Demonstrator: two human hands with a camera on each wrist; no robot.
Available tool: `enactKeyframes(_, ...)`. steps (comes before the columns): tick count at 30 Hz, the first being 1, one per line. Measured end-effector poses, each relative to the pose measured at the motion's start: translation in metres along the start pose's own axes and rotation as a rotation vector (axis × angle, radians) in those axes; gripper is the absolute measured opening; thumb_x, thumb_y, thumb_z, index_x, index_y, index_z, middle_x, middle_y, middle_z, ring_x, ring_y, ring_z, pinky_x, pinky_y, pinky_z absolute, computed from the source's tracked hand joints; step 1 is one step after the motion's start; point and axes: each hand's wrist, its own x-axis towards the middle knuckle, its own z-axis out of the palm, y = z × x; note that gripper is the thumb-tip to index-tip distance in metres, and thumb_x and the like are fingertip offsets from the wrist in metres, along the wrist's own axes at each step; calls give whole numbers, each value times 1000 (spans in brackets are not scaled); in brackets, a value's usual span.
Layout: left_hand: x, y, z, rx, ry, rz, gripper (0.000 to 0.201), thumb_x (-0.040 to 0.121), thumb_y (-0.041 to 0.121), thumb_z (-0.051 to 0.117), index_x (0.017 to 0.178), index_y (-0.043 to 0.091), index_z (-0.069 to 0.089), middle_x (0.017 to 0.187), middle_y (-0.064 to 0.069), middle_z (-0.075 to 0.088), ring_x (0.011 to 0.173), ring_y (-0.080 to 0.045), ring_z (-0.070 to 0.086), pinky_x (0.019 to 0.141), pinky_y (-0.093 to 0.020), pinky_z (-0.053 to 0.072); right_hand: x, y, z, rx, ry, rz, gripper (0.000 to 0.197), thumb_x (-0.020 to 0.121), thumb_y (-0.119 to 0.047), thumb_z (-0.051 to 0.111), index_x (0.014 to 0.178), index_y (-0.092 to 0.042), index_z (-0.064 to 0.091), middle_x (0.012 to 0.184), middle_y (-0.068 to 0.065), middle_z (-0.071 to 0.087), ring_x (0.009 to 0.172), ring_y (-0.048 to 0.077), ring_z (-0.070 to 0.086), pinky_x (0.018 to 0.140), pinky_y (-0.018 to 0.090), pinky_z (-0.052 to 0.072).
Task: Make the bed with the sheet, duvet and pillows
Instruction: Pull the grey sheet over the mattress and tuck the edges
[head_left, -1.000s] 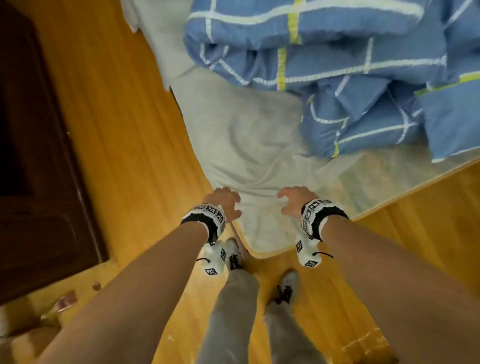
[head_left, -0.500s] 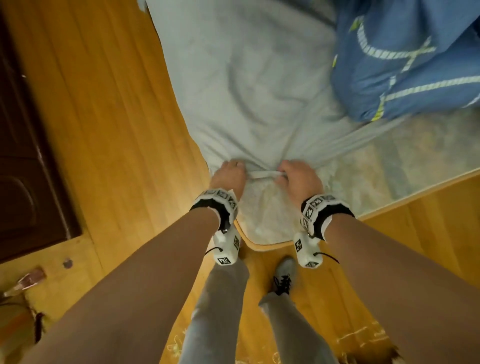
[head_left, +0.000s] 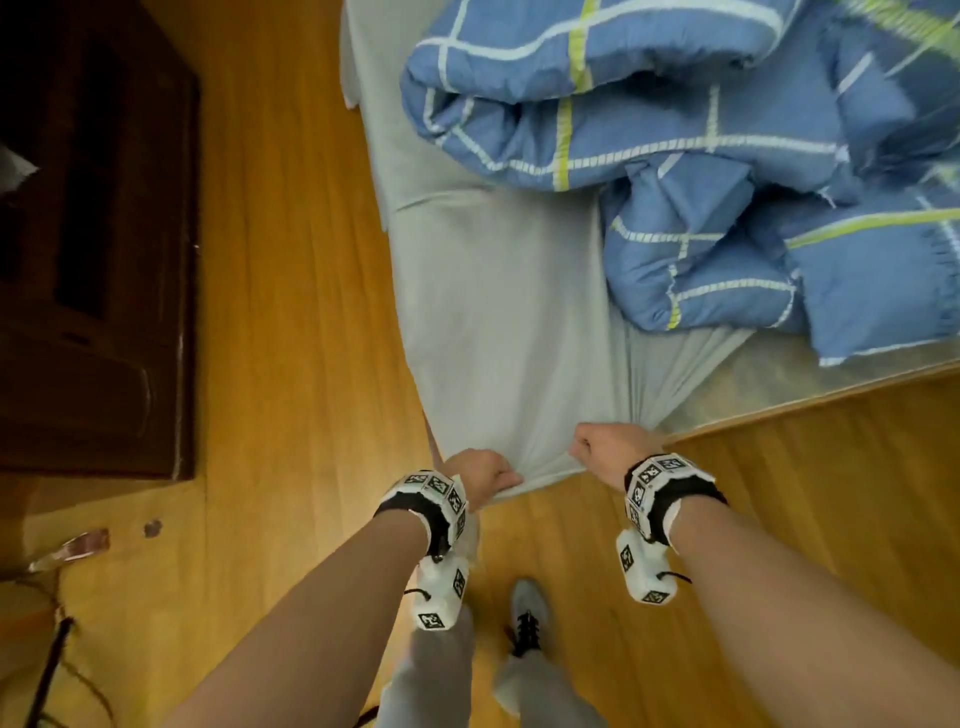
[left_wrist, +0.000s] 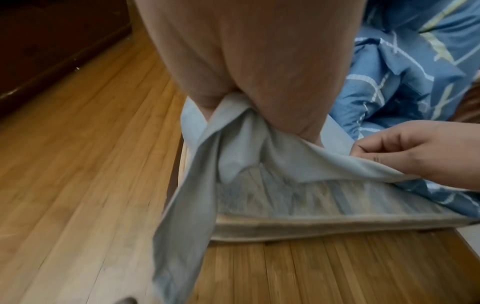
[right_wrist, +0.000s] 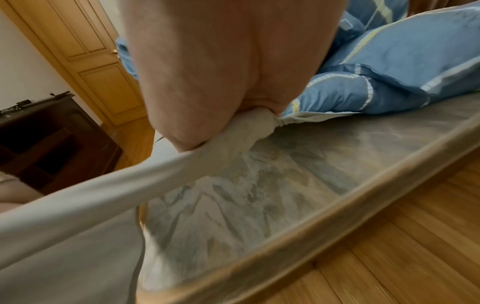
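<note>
A pale grey sheet (head_left: 509, 322) lies over the near corner of the mattress (head_left: 779, 374), whose patterned top shows bare at the right. My left hand (head_left: 480, 475) grips the sheet's corner edge, fabric bunched in the fist (left_wrist: 233, 131). My right hand (head_left: 605, 449) grips the same edge a little to the right, cloth gathered in its fist (right_wrist: 249, 127). The edge is stretched taut between both hands, lifted off the mattress corner. A blue checked duvet (head_left: 649, 119) lies crumpled further up the bed. No pillow is in view.
Wooden floor (head_left: 291, 260) surrounds the bed. A dark wooden cabinet (head_left: 93, 249) stands to the left, with cables and small items on the floor near it. A light wooden door (right_wrist: 96, 61) is behind. My feet (head_left: 524, 618) stand just before the bed corner.
Both hands went from reaching to the sheet's edge to gripping it, then pulled it back over the mattress corner and spread apart. The bare corner is now covered.
</note>
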Motion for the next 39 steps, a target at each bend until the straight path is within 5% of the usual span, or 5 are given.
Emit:
enactKeyframes(11, -61, 30, 165, 68, -220, 9, 56, 89, 57, 54, 99, 2, 61, 86, -9, 59, 79, -23, 56, 68, -30, 41, -125, 18, 113, 19, -126, 59, 32, 102, -39, 34, 98, -23, 62, 86, -4, 64, 79, 17, 60, 58, 28, 36)
enactKeyframes(19, -92, 20, 225, 284, -295, -201, 44, 94, 42, 49, 99, 2, 66, 81, -6, 60, 73, -22, 53, 61, -28, 41, -174, 2, 200, 248, -217, 44, 27, 100, -38, 41, 90, -21, 60, 82, -4, 63, 77, 19, 59, 56, 28, 38)
enactKeyframes(25, -98, 60, 222, 443, -223, -303, 61, 85, 54, 59, 135, 21, 48, 126, -3, 60, 112, -27, 61, 93, -39, 51, -209, 60, 167, 483, -209, 10, 37, 97, -41, 53, 131, -27, 55, 131, -8, 61, 115, 18, 61, 95, 31, 47)
enactKeyframes(30, -72, 202, 148, 444, -88, -225, 61, 90, 57, 51, 142, 25, 42, 145, -1, 45, 132, -26, 46, 109, -40, 38, -265, 175, 62, 576, -115, 159, 39, 94, -39, 57, 132, -29, 53, 129, -7, 61, 115, 16, 59, 95, 30, 47)
enactKeyframes(39, -6, 559, 30, 555, 261, 245, 49, 92, 47, 47, 139, 30, 45, 144, -1, 45, 126, -26, 50, 101, -42, 44, -384, 402, -117, 655, 249, 445, 38, 94, -31, 60, 131, -24, 55, 127, -3, 62, 114, 19, 60, 98, 31, 47)
